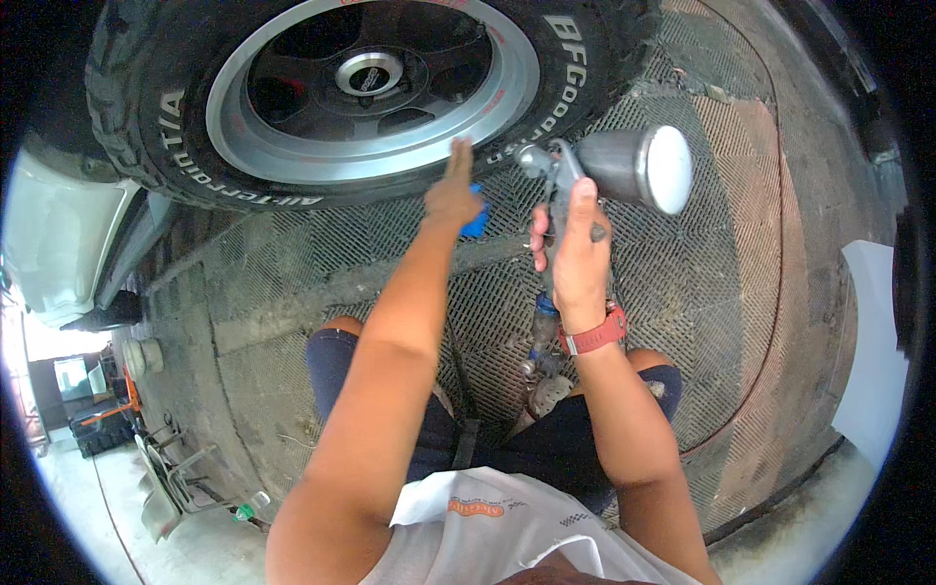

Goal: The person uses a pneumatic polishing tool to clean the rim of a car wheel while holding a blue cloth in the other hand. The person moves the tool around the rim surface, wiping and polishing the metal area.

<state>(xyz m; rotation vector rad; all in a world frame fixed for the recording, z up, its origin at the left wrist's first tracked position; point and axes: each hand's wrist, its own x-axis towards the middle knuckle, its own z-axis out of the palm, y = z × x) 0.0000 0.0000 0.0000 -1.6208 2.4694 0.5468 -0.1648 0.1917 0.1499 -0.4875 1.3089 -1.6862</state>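
Note:
My right hand (583,249) is wrapped round the handle of a metal spray gun (564,175), held up in front of the wheel. The gun's grey metal cup (612,164) lies tilted sideways with its white end to the right. An air hose fitting with a blue ring (545,304) hangs below the grip. My left hand (452,200) reaches to the tire's lower edge, fingers stretched toward the silver wheel rim (380,168). A bright blue cloth (475,216) shows at its palm side, apparently held there; its far part is hidden. I cannot tell whether the fingertips touch the rim.
The big black tire (604,58) with white lettering stands across the top. Ridged, dirty matting (682,263) covers the floor. A thin hose (770,370) curves along the right. A pale car panel (68,224) is at the left, with a folding chair (166,478) below it.

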